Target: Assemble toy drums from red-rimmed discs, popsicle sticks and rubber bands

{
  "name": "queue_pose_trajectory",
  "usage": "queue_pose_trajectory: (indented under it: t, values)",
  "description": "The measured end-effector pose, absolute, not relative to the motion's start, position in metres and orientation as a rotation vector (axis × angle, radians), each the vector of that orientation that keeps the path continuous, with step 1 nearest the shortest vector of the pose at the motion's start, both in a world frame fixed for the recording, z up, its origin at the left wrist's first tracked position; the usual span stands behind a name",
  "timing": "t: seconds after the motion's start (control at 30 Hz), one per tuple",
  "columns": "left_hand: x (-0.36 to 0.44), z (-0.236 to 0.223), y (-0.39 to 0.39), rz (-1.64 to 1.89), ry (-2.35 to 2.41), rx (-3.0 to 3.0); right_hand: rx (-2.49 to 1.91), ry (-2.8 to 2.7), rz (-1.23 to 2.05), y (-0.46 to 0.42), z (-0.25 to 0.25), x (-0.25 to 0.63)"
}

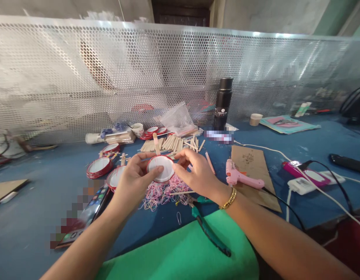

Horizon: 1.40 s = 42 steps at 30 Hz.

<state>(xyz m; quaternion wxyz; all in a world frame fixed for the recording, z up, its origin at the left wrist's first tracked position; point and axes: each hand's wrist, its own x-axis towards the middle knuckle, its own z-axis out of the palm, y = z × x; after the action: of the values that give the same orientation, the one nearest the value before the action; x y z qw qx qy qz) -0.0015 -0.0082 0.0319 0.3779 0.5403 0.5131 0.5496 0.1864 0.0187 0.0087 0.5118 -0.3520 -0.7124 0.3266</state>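
My left hand (136, 175) grips a round white disc with a red rim (167, 168), its thumb pressed flat on the white face. A wooden craft stick (156, 143) rises from the disc's top edge. At the disc's right edge, the bent fingers and thumb of my right hand (199, 171) pinch the rim. Below both hands lies a tangle of pink and purple rubber bands (159, 196). Pliers with green handles (210, 233) rest near my right wrist. More red-rimmed discs (98, 166) are stacked to the left, some with sticks.
Loose craft sticks (174, 143) lie behind the hands. At right are a pink glue gun (244, 179) on cardboard (264, 194), a power strip (302, 184) and cables. A black bottle (223, 103) stands before the perforated metal screen (133, 70). A phone (93, 210) lies left.
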Motion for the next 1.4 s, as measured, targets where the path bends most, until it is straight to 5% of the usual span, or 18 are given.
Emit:
queue_pose_trajectory:
  t: [0.5,1.13,1.4]
  values:
    - [-0.083,0.011,-0.077,1.019,1.65,1.34,-1.069,-2.236,0.662,0.026,0.012,0.199]
    - [-0.073,0.009,-0.097,0.368,2.172,2.008,-1.539,-2.983,0.303,0.012,0.044,0.215]
    - [-0.025,0.034,-0.094,0.788,2.013,2.495,-1.206,-2.7,0.471,0.016,0.046,0.228]
